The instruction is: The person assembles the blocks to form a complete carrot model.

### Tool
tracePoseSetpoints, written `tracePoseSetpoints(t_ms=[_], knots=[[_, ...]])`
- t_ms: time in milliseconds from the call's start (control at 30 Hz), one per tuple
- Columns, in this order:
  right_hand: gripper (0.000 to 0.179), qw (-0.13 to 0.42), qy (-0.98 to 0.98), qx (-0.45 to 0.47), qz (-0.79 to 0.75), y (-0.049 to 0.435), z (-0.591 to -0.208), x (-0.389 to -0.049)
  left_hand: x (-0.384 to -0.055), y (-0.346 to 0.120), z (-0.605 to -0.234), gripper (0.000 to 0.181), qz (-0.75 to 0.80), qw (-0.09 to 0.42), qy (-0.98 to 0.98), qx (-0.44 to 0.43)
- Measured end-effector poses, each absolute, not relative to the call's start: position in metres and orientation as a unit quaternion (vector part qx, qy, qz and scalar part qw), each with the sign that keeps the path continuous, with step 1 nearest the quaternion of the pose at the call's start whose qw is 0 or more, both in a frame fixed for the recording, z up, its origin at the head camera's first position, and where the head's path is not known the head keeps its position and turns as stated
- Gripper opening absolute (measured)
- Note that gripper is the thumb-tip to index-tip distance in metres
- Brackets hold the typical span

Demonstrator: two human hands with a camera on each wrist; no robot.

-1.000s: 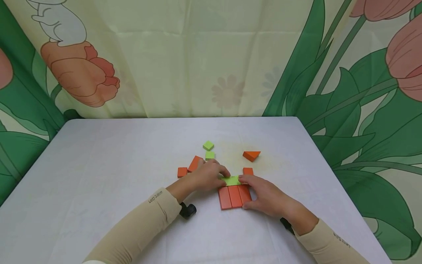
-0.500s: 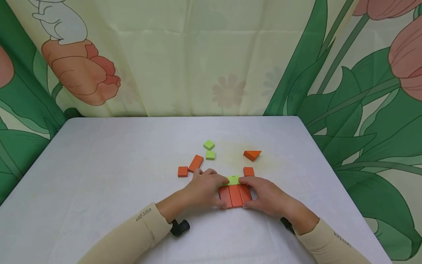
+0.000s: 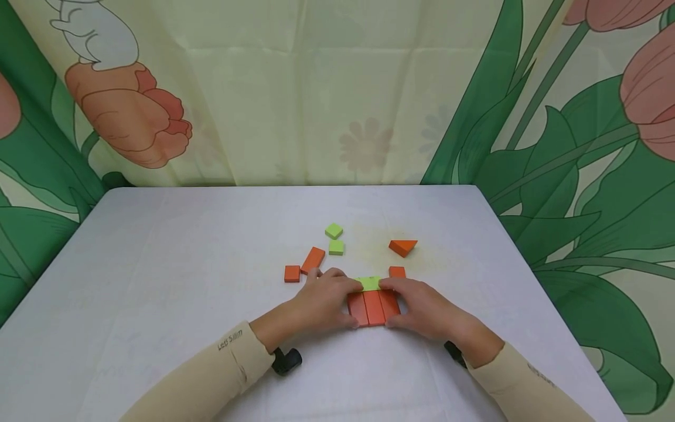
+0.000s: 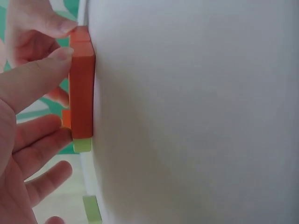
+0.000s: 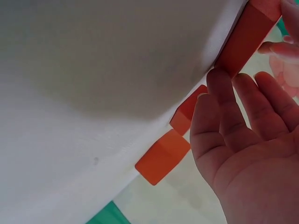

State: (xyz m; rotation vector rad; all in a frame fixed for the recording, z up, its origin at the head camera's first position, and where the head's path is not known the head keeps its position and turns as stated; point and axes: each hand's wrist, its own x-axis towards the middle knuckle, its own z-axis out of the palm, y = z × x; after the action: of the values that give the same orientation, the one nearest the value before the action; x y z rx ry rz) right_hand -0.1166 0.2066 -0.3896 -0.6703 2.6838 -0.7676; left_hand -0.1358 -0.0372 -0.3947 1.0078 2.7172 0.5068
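Note:
Three long red-orange blocks (image 3: 374,308) lie side by side on the table, with light green pieces (image 3: 371,283) set along their far ends. From the left, my left hand (image 3: 325,300) pinches the outer block, thumb at its near end and forefinger by the green. My right hand (image 3: 427,306) holds the group the same way on the right. In the left wrist view, thumb and fingers span the long side of a red-orange block (image 4: 82,93). The right wrist view has the fingers against the opposite block (image 5: 247,39). Fingertips hide the outer corners.
Behind the right hand are a small orange square block (image 3: 397,272) and an orange triangular block (image 3: 403,247). Left of centre lie an orange square (image 3: 292,274) and an oblong block (image 3: 313,259). Two green squares, a nearer one (image 3: 336,248) and a farther one (image 3: 334,231), sit behind.
The left hand has come back from the green pieces' far side to grip the group's left side. Since half a second ago, the group has slid slightly away from me between both hands.

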Motion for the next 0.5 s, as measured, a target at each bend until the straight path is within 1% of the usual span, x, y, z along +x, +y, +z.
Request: tracePoseSetpoints(t_ms=[233, 500], knots=[[0.063, 0.122, 0.93, -0.24, -0.252, 0.2, -0.387, -0.127, -0.151, -0.039, -0.393, 0.06, 0.169, 0.118, 0.92, 0.333], [0.065, 0.138, 0.933, -0.227, -0.243, 0.198, -0.387, -0.135, -0.157, -0.038, -0.396, 0.061, 0.162, 0.121, 0.923, 0.328]])
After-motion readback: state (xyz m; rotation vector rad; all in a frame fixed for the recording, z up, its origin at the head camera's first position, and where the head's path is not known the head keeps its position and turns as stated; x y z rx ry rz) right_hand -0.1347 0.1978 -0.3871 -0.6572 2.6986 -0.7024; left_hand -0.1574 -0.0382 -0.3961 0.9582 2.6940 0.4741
